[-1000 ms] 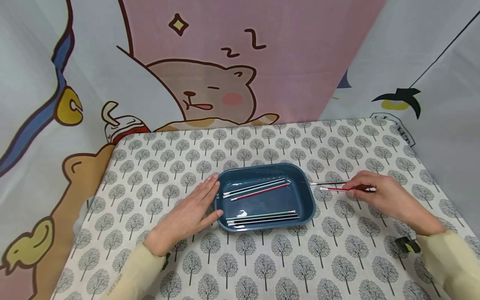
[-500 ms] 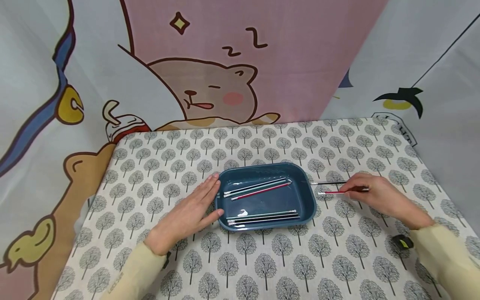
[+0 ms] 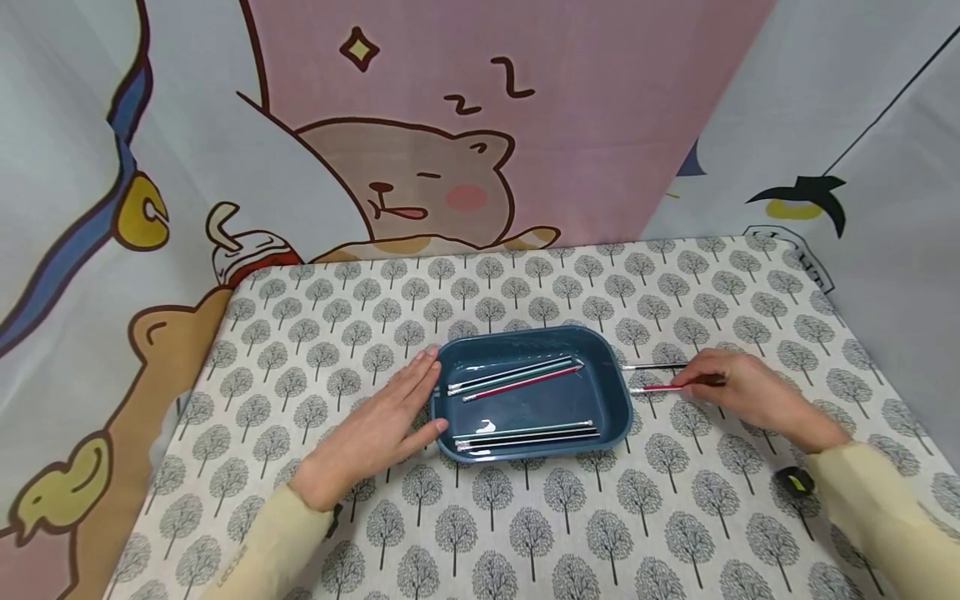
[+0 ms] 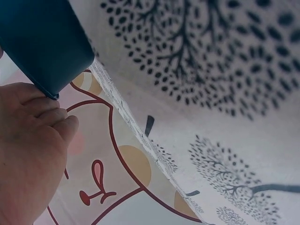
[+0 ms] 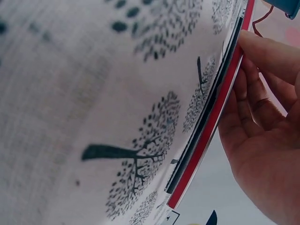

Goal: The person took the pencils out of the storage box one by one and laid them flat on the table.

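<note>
A dark blue plastic tray (image 3: 517, 408) sits mid-table, seen in the head view. Along its back side lie black, green and red pencils (image 3: 525, 382), slightly slanted; another group of pencils (image 3: 525, 435) lies along the front side. My left hand (image 3: 378, 425) rests against the tray's left end, fingers fairly straight at the rim. To the right of the tray, my right hand (image 3: 746, 387) pinches a red pencil (image 3: 660, 387) between thumb and fingers, its silver-banded end close to the tray's right wall. Just behind it lies a black pencil (image 3: 656, 366), partly hidden by the hand.
The table wears a white cloth (image 3: 315, 283) printed with grey trees. A hanging curtain (image 3: 600, 125) with cartoon animals stands at the back and sides. A small black device (image 3: 795, 481) shows at the right sleeve.
My right hand has shifted a little left with the red pencil, bringing its silver-banded end closer to the tray. The left hand and tray stay where they were.
</note>
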